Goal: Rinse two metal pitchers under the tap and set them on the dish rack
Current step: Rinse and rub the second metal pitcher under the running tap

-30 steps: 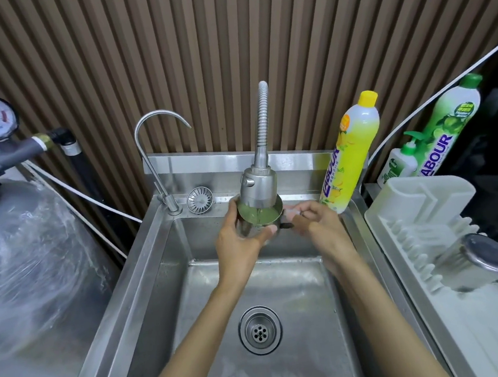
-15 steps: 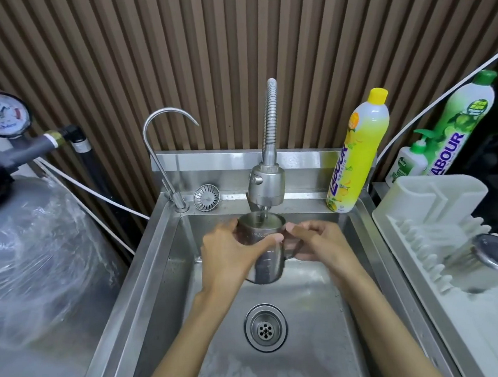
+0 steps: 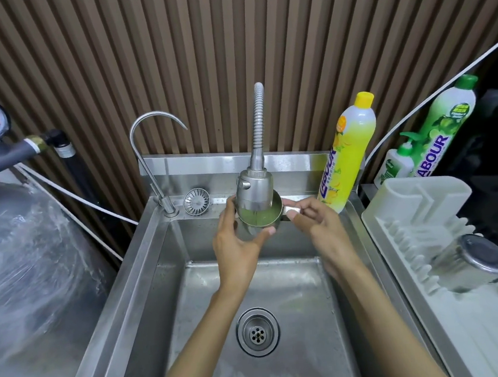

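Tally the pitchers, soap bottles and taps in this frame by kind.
Pitchers: 2 (held pitcher, racked pitcher)
Bottles: 3 (yellow bottle, green bottle, pump bottle)
Taps: 2 (gooseneck tap, spray tap)
Total: 7

Steel sink (image 3: 146, 274), back ledge: yellow bottle (image 3: 351, 154), strainer (image 3: 196, 201). Just right, the dish rack (image 3: 419, 199) carries one pitcher (image 3: 473, 261).

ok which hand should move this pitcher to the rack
Right, probably: right hand pinches the pitcher handle, and the dish rack sits on that side; left hand grips the body.
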`<state>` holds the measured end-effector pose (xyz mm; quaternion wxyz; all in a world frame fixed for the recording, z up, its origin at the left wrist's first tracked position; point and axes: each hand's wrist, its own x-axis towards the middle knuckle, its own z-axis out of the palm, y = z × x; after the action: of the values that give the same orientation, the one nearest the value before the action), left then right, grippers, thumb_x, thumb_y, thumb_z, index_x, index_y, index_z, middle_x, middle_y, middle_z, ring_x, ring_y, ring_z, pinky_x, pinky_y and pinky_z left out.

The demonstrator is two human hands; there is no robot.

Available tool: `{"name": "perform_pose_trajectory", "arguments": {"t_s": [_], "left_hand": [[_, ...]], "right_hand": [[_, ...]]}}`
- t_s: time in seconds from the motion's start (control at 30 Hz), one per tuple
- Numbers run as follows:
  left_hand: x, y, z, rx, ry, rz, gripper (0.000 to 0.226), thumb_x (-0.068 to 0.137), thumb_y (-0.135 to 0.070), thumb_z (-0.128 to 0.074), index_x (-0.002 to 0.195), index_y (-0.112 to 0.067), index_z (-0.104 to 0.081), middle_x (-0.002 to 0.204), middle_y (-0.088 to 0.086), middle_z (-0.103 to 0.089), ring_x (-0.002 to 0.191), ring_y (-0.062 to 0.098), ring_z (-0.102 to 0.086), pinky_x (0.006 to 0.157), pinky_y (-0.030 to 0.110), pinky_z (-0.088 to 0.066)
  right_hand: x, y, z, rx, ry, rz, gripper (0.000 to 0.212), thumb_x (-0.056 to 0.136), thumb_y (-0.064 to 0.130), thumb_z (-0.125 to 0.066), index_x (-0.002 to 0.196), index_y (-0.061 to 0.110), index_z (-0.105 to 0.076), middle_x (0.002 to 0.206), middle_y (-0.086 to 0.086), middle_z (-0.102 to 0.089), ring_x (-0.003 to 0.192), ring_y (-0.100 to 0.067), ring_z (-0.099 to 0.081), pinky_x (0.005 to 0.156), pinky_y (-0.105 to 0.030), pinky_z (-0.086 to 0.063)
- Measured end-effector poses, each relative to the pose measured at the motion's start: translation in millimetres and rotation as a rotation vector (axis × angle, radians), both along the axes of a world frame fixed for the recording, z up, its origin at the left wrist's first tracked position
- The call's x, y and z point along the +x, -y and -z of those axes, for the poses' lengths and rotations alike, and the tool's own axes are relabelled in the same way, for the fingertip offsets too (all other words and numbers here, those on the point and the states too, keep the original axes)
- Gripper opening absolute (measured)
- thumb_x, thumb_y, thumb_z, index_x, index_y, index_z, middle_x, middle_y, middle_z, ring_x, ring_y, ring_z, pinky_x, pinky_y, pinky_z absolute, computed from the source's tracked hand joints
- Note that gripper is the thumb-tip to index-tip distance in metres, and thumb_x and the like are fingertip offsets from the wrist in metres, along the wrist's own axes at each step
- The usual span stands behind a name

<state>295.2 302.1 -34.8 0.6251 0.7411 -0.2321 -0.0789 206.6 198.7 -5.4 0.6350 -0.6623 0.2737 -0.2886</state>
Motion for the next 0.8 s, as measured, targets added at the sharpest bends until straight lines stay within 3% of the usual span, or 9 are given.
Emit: {"name": "perform_pose_trajectory", "arguments": {"t_s": [0.1,0.17,0.27,0.33,0.43,0.57,0.63,0.7,0.8], "left_hand": [[2.7,-10.8,-9.0,0.02,0.198,-0.03,0.086,0.06,-0.007,-0.085,0.135,-0.01,-0.044,0.125,-0.011,-0.046,0.106,-0.022,-0.041,0.089,-0.007,-0.027],[5.0,-18.0,-11.5,0.039,0.259,-0.026,0.084,0.058,-0.006,-0.085,0.133,-0.009,-0.048,0.119,-0.002,-0.046,0.1,-0.02,-0.045,0.084,-0.008,-0.029],[1.9,-27.0,-12.5,0.17,0.347,-0.083,0.089,0.054,-0.037,-0.086,0.132,-0.012,-0.051,0.107,-0.001,-0.039,0.1,0.01,-0.05,0.09,0.017,-0.044],[-6.2,-29.3,-14.3,0.313,0.413,-0.125,0.093,0.056,-0.063,-0.069,0.131,-0.012,-0.051,0.102,-0.003,-0.037,0.099,0.02,-0.051,0.085,0.036,-0.047],[-16.0,-28.0,-16.5,0.44,0.372,-0.11,0.099,0.056,-0.079,-0.043,0.125,-0.009,-0.051,0.095,-0.003,-0.034,0.094,0.023,-0.051,0.083,0.043,-0.049],[-20.1,-24.6,-5.5,0.407,0.152,0.0,0.076,0.065,-0.069,-0.061,0.111,-0.009,-0.056,0.092,-0.001,-0.04,0.086,0.018,-0.05,0.079,0.02,-0.038],[-21.7,-21.7,2.1,0.336,0.062,0.056,0.059,0.068,-0.056,-0.07,0.108,-0.013,-0.062,0.093,-0.001,-0.049,0.087,0.014,-0.053,0.075,0.014,-0.034],[-21.8,-16.3,7.2,0.257,0.027,0.091,0.059,0.062,-0.058,-0.074,0.104,-0.018,-0.065,0.096,0.0,-0.058,0.094,0.015,-0.06,0.085,0.02,-0.044],[-17.5,-6.9,6.8,0.181,-0.018,0.065,0.069,0.054,-0.06,-0.075,0.109,-0.021,-0.061,0.103,0.001,-0.062,0.096,0.015,-0.063,0.09,0.036,-0.052]], "right_hand": [[9.2,-5.4,20.2,0.181,0.061,-0.104,0.018,0.089,0.004,-0.056,0.074,0.012,-0.051,0.099,0.006,-0.068,0.093,-0.002,-0.063,0.092,-0.025,-0.045],[12.6,-11.3,28.2,0.273,0.088,-0.136,0.016,0.09,0.006,-0.055,0.075,0.011,-0.053,0.086,0.001,-0.068,0.095,-0.015,-0.061,0.094,-0.03,-0.047],[11.4,-15.4,30.4,0.326,0.028,-0.128,0.015,0.09,0.009,-0.055,0.076,0.011,-0.057,0.078,-0.007,-0.067,0.079,-0.018,-0.067,0.082,-0.028,-0.055],[6.6,-14.5,27.2,0.309,-0.041,-0.134,0.014,0.09,0.014,-0.057,0.077,0.009,-0.06,0.073,-0.007,-0.069,0.071,-0.017,-0.069,0.077,-0.029,-0.058],[0.0,-8.5,16.9,0.21,-0.18,-0.097,0.016,0.088,0.019,-0.061,0.079,0.006,-0.064,0.065,-0.007,-0.069,0.064,-0.017,-0.068,0.067,-0.027,-0.059],[-6.7,0.1,0.1,-0.068,-0.331,0.05,0.021,0.079,0.025,-0.071,0.063,0.016,-0.062,0.067,-0.007,-0.071,0.066,-0.026,-0.068,0.077,-0.047,-0.057],[-10.3,-2.8,-13.3,-0.34,-0.465,0.088,0.022,0.079,0.029,-0.07,0.064,0.018,-0.059,0.074,-0.007,-0.072,0.076,-0.028,-0.068,0.08,-0.044,-0.054],[-14.1,-9.4,-26.6,-0.515,-0.51,0.125,0.02,0.082,0.027,-0.067,0.067,0.017,-0.057,0.078,-0.006,-0.071,0.08,-0.027,-0.065,0.077,-0.036,-0.05],[-15.0,-10.0,-32.0,-0.521,-0.447,0.139,0.016,0.084,0.02,-0.065,0.071,0.014,-0.059,0.082,-0.006,-0.07,0.08,-0.022,-0.063,0.076,-0.031,-0.048]]}}
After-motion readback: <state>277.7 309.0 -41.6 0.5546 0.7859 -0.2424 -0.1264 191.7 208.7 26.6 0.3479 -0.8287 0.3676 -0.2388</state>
